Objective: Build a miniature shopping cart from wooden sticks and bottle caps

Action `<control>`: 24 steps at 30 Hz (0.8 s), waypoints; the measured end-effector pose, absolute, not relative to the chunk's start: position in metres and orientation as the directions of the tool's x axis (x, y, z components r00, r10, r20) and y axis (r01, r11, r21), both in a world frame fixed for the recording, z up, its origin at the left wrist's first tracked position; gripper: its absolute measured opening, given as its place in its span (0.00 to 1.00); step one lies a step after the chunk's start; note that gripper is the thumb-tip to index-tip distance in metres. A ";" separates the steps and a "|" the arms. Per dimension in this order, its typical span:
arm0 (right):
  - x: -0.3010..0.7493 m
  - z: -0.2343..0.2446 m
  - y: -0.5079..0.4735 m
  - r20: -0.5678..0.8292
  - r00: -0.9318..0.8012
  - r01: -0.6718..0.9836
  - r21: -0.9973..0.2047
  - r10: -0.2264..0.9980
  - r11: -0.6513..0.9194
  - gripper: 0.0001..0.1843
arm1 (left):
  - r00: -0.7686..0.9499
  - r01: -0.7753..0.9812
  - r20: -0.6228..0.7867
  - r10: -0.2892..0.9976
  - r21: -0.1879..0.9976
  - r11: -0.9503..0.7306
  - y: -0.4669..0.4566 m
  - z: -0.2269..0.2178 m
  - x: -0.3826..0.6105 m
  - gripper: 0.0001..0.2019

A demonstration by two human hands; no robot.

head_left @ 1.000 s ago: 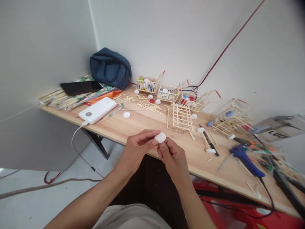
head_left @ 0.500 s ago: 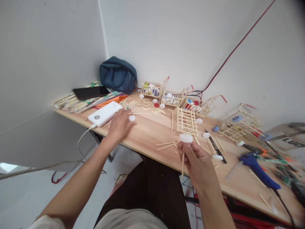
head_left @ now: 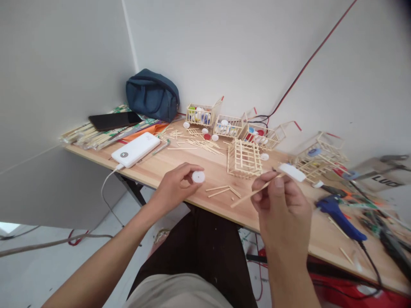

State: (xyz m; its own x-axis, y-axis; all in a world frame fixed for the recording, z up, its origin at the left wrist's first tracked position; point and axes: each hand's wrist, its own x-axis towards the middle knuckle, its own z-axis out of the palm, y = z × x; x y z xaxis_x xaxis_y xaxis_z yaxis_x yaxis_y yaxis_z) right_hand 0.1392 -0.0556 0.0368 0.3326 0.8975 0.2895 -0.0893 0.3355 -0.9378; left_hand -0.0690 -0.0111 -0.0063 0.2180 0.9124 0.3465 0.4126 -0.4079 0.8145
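Between the thumb and fingers of my left hand [head_left: 175,184] is a white bottle cap [head_left: 198,176] with a small dark spot at its centre. My right hand [head_left: 282,205] pinches a thin wooden stick [head_left: 247,199] that has a white cap [head_left: 291,172] on its far end. The stick's bare end points left, toward the cap in my left hand, but stays apart from it. Just behind my hands, a small cage-like frame of glued sticks [head_left: 244,158] rests on the table. A few short sticks [head_left: 220,192] lie between my hands.
Several stick-built carts [head_left: 201,115] holding coloured caps line the wall. A blue glue gun [head_left: 342,218] lies at right beside tools. At left are a white power bank [head_left: 136,149], a phone [head_left: 114,121] and a blue bag [head_left: 152,95]. Loose sticks [head_left: 205,147] are scattered behind.
My left hand has lifted the white cap off the table and brought it right. My right hand has tilted the stick from upright to nearly level, its bare end now to the left.
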 end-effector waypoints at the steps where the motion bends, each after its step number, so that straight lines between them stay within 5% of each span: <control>1: 0.136 0.040 -0.057 0.347 0.354 -0.050 -0.921 0.869 0.388 0.11 | 0.246 0.374 0.335 0.909 0.833 -0.408 -0.018 -0.004 -0.063 0.14; 7: 0.124 0.047 -0.062 0.570 0.367 0.159 -0.817 0.735 0.554 0.15 | 0.362 0.250 0.344 0.866 0.860 -0.446 -0.039 0.009 -0.040 0.13; 24: 0.131 0.037 -0.071 0.599 0.273 0.362 -0.789 0.753 0.496 0.18 | 0.451 0.200 0.393 0.801 0.830 -0.520 -0.047 0.019 -0.025 0.12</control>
